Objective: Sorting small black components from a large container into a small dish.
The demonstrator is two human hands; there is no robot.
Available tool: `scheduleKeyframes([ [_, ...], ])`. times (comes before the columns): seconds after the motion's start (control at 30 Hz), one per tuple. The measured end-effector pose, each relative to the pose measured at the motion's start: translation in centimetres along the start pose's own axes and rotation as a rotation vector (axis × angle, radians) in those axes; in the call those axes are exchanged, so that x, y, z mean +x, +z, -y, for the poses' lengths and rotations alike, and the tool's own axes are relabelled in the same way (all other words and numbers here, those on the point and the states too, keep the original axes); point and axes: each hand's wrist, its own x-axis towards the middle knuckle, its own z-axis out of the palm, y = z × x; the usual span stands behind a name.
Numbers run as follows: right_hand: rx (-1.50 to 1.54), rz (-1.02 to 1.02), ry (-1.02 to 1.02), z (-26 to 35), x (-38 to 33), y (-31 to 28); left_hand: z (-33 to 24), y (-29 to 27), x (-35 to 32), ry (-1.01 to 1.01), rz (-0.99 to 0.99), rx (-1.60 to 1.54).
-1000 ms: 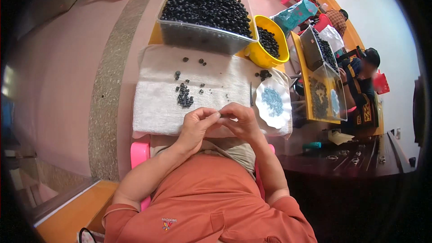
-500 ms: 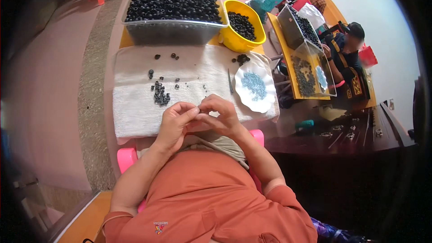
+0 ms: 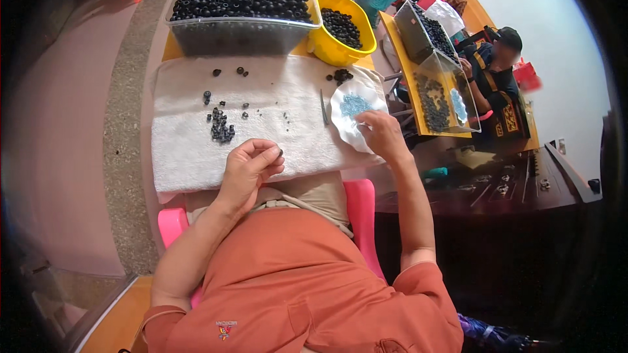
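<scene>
Right hand (image 3: 381, 136) is at the dish, left hand (image 3: 252, 167) over the near edge of the cloth (image 3: 190, 165). Clear box (image 3: 239, 36) behind the cloth is heaped with black beads; yellow bucket (image 3: 327, 47) beside it holds more. Judged from this, most of the stock is unworked: only a small cluster (image 3: 223, 132) and a few strays lie on the cloth, and which are finished cannot be told. White dish (image 3: 347, 132) holds blue bits (image 3: 354, 104). Right forearm reaches forward, wrist bent, fingertips down near the bits; whether they grip any, cannot tell. Left thumb and forefinger are pinched together on one small dark bead (image 3: 281, 153).
</scene>
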Motion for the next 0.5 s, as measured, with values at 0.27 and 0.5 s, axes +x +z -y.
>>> scheduleKeyframes([
  [0.27, -0.163, 0.181, -0.141, -0.5, 1.0, 0.0, 0.3, -0.2, 0.1, 0.004, -0.033, 0.004],
  [0.5, -0.215, 0.287, -0.195, -1.7, 1.8, 1.0, 0.2, -0.1, 0.1, 0.002, -0.036, 0.013],
])
